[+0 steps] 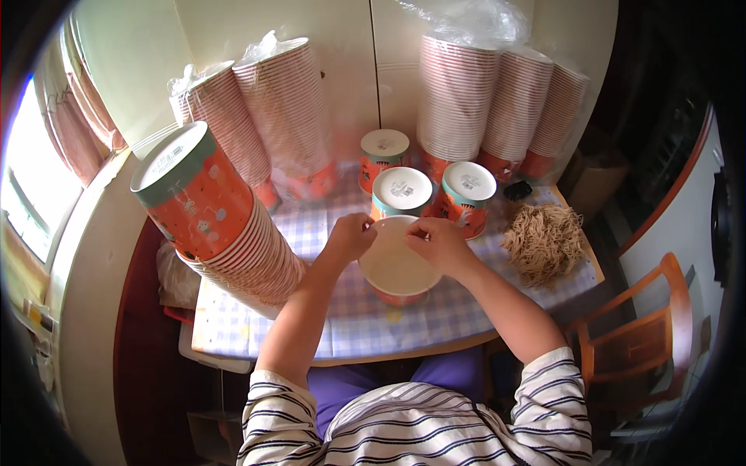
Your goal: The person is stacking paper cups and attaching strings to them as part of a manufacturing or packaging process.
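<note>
An open paper bucket, pale inside with an orange outside, stands upright on the table close in front of me. My left hand is closed in a pinch at its far left rim. Over the far right part of the opening, my right hand is closed too, fingertips bent down toward the inside. Whatever the fingertips hold is too small to make out. Just beyond are upside-down paper buckets, one in the middle, another at right and a third behind, orange and green with white bases.
A tall leaning stack of orange buckets rises at the left. Plastic-wrapped stacks stand at the back left and back right. A heap of tan shredded paper lies on the checked tablecloth. A wooden chair is at right.
</note>
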A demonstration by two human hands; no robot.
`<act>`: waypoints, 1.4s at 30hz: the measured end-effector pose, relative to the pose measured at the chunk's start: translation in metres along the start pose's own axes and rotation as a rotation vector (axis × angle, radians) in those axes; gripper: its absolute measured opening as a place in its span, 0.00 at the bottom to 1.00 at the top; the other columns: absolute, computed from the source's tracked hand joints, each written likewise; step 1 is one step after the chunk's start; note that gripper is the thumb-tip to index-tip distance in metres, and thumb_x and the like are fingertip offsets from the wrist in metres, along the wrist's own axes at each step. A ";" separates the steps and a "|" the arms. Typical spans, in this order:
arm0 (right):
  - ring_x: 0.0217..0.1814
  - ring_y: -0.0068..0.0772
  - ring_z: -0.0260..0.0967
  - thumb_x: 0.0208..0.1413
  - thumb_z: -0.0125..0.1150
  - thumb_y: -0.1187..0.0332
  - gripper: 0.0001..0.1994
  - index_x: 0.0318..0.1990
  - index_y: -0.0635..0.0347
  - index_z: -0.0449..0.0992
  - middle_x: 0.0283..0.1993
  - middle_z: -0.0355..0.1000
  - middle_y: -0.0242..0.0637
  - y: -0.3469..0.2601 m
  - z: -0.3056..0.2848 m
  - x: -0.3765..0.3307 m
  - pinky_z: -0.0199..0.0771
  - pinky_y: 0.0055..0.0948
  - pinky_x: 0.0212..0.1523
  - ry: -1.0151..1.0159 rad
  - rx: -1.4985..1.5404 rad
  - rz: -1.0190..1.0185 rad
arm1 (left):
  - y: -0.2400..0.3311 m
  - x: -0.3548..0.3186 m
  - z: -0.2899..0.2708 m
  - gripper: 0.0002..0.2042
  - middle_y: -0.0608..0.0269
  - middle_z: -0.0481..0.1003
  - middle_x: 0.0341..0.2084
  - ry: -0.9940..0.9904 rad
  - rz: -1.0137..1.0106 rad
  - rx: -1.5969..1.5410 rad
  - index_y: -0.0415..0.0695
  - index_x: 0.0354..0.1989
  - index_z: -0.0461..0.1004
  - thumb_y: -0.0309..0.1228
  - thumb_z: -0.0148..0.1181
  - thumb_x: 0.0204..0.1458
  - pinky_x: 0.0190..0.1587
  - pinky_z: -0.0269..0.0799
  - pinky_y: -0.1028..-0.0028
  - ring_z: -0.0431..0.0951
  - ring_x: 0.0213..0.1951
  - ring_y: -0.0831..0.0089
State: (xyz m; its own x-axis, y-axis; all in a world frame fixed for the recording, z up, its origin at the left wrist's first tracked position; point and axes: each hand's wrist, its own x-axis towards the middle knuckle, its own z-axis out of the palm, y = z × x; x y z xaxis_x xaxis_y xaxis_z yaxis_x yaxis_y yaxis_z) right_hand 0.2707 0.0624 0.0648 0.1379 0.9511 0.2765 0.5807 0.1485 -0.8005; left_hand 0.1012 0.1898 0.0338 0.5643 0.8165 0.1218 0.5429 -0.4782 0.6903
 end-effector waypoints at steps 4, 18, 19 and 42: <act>0.31 0.23 0.72 0.47 0.59 0.71 0.08 0.33 0.64 0.77 0.28 0.75 0.35 0.027 0.013 0.017 0.71 0.26 0.33 -0.118 -0.033 0.024 | 0.016 -0.036 0.001 0.17 0.54 0.77 0.24 -0.084 -0.100 -0.040 0.34 0.45 0.73 0.30 0.55 0.46 0.29 0.74 0.72 0.78 0.24 0.69; 0.33 0.38 0.74 0.44 0.59 0.67 0.08 0.31 0.57 0.79 0.30 0.76 0.40 0.025 0.052 0.008 0.73 0.34 0.36 -0.302 0.018 0.049 | -0.007 -0.081 -0.002 0.15 0.63 0.76 0.28 -0.143 -0.304 -0.469 0.35 0.49 0.71 0.29 0.52 0.55 0.32 0.72 0.79 0.76 0.28 0.78; 0.33 0.38 0.75 0.44 0.59 0.66 0.08 0.31 0.57 0.79 0.30 0.76 0.40 0.023 0.052 0.007 0.73 0.34 0.36 -0.297 0.018 0.053 | -0.007 -0.082 -0.001 0.14 0.62 0.77 0.28 -0.147 -0.292 -0.479 0.35 0.48 0.72 0.29 0.53 0.55 0.32 0.72 0.79 0.76 0.28 0.78; 0.34 0.39 0.74 0.45 0.59 0.66 0.07 0.30 0.57 0.79 0.31 0.76 0.40 0.026 0.059 0.012 0.73 0.35 0.37 -0.273 0.062 0.008 | -0.006 -0.074 -0.002 0.14 0.56 0.79 0.31 -0.159 -0.130 -0.300 0.35 0.45 0.75 0.30 0.55 0.52 0.36 0.72 0.74 0.77 0.32 0.74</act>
State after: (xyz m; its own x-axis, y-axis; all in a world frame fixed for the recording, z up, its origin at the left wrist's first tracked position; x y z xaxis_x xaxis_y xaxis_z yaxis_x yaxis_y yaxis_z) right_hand 0.2400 0.0942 0.0158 -0.0839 0.9889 0.1227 0.5295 0.1486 -0.8352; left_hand 0.0543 0.1331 0.0221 0.6049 0.7926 -0.0766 0.4227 -0.2381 0.8744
